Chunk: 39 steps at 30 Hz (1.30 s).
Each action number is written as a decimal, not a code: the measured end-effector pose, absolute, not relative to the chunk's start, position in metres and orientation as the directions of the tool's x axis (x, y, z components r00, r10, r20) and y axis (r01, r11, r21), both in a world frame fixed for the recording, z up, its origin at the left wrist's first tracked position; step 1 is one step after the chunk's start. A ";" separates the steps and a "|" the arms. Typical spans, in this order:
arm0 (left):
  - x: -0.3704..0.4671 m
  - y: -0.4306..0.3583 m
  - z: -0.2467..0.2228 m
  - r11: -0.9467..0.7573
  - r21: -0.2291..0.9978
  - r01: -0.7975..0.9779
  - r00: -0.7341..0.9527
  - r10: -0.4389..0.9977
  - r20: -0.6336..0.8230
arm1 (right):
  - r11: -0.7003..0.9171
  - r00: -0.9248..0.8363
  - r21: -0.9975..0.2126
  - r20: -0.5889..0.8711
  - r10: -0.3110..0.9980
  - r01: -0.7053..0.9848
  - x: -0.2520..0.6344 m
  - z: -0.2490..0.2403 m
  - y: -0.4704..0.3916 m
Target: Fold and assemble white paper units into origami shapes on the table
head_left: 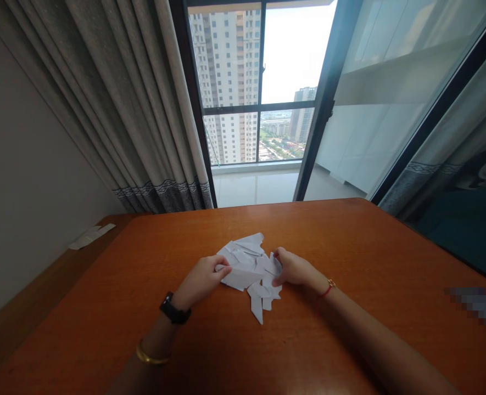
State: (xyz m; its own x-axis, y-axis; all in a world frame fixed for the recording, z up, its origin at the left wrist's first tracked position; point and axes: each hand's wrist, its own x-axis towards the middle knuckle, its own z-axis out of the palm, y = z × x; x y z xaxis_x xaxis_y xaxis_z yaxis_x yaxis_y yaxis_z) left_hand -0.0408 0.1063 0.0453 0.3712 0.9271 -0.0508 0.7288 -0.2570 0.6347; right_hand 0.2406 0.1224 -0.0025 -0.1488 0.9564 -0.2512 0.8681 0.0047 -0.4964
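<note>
And here's the widest thing on the pitch, the orange-brown wooden table (pixel 243 351), sweeping across the whole lower part of the view. Up at the left hangs a long grey curtain (pixel 123 99), its folds running down to a dark patterned band. Beside it, a dark-framed window (pixel 260 107) lets in bright daylight, and through the glass stands a pale tower block (pixel 226 60) (a tall one, its top out of sight).

Down to the centre of the action! The white paper pieces (pixel 246 274) lie in a loose, overlapping cluster in the middle of the table, some with pointed corners, one long point reaching toward the near edge. In from the left comes the left hand (pixel 204 277), thumb and forefinger pinched on the cluster's left edge. Across from it, the right hand (pixel 298 269) is at the right edge, thumb and fingertips spread apart with paper between them; whether they clamp a piece, I cannot tell.

Far out on the left, well apart from the cluster, a folded white sheet (pixel 92 236) rests along the ledge by the wall. Smaller now: a black watch (pixel 174 310) on the left wrist, a gold bangle (pixel 152 355) further up that forearm, and a thin red bracelet (pixel 324 292) on the right wrist.
</note>
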 end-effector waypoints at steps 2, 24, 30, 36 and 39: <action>-0.040 0.106 0.045 -0.253 0.648 0.718 0.356 0.934 -0.029 | -0.014 -0.137 -0.528 -0.246 0.960 0.849 0.242 -0.003 0.124; -0.043 0.114 0.039 -0.062 0.927 0.371 0.274 0.961 -0.046 | -0.100 -0.104 -0.972 -0.125 0.987 0.214 0.268 0.062 0.120; -0.036 0.113 0.026 -0.072 0.904 0.421 0.323 0.943 -0.076 | -0.143 -0.253 -0.983 -0.169 0.952 0.119 0.266 0.066 0.115; -0.033 0.115 0.009 -0.075 0.879 0.471 0.350 0.930 -0.108 | -0.117 -0.140 -0.989 -0.129 0.982 0.088 0.261 0.077 0.112; -0.034 0.116 0.007 -0.067 0.877 0.475 0.356 0.926 -0.122 | -0.034 0.010 -0.999 -0.034 0.999 0.035 0.263 0.081 0.111</action>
